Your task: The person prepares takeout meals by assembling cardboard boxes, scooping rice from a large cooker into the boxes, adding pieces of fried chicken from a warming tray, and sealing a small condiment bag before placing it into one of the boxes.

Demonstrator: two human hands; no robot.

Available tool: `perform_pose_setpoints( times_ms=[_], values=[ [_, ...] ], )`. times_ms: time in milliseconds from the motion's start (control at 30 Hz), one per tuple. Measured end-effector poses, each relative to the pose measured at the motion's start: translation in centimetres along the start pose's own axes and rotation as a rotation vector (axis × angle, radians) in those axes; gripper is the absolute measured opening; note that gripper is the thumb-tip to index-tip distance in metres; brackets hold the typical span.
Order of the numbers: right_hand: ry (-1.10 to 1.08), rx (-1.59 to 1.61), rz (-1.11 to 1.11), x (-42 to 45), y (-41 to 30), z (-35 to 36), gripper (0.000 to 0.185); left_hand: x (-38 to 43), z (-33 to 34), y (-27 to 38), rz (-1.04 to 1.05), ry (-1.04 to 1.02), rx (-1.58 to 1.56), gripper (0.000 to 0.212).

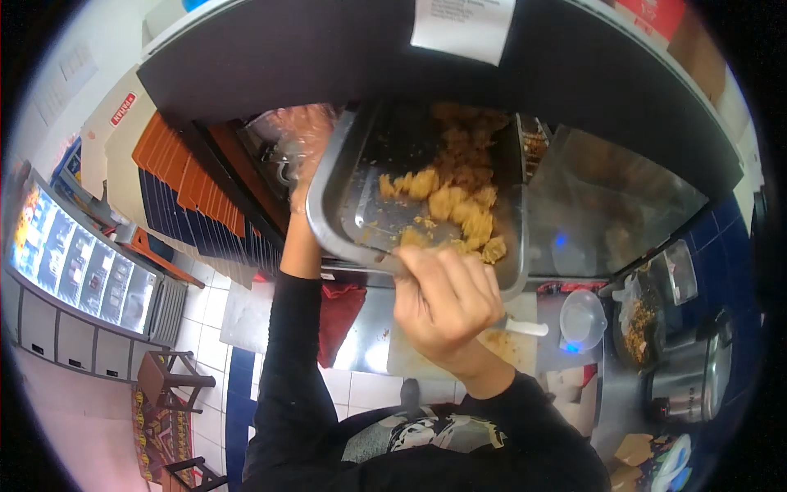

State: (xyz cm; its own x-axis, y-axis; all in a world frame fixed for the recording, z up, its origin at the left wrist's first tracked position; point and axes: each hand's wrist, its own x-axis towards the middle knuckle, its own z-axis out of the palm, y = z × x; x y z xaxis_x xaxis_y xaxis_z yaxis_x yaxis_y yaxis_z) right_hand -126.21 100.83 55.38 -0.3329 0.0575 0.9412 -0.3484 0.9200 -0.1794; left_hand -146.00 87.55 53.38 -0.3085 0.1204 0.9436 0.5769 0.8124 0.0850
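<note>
A deep metal tray (321, 215) is tipped towards me inside a dark-framed cabinet (344, 55). Golden fried pieces of food (458, 209) and loose crumbs lie along its right half; browner pieces farther back are in shadow. My right hand (449, 301) is bare and grips the tray's near rim, its fingers curled over the edge. At the tray's left side is my left hand (310, 132), in a clear plastic glove. Its fingers are blurred and partly hidden, so whether it grips the tray is unclear.
Below the tray are a cutting board (418, 350), a white-handled knife (527, 327) and a red cloth (340, 317). Right stand a clear plastic bowl (583, 320) and a steel cooker (685, 378). Folded cardboard boxes (184, 184) are stacked left. A glass panel (605, 203) slants beside the tray.
</note>
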Motion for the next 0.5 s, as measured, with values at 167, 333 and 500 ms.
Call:
perform_pose_setpoints(
  times_ms=[167, 333, 500],
  values=[
    [-0.101, 0.038, -0.044, -3.0, 0.3, -1.9, 0.015, -2.1, -1.8, 1.9, -0.476, -0.102, -0.823, 0.059],
    [-0.149, 0.16, -0.146, -4.7, -1.9, -5.2, 0.015, -2.7, -6.4, 2.2, -0.955, -0.175, -1.607, 0.056],
    [-0.229, 0.188, -0.36, -7.2, -1.2, -9.2, 0.02, -6.1, -13.2, 5.0, -1.086, -0.291, -1.895, 0.053]
  ],
)
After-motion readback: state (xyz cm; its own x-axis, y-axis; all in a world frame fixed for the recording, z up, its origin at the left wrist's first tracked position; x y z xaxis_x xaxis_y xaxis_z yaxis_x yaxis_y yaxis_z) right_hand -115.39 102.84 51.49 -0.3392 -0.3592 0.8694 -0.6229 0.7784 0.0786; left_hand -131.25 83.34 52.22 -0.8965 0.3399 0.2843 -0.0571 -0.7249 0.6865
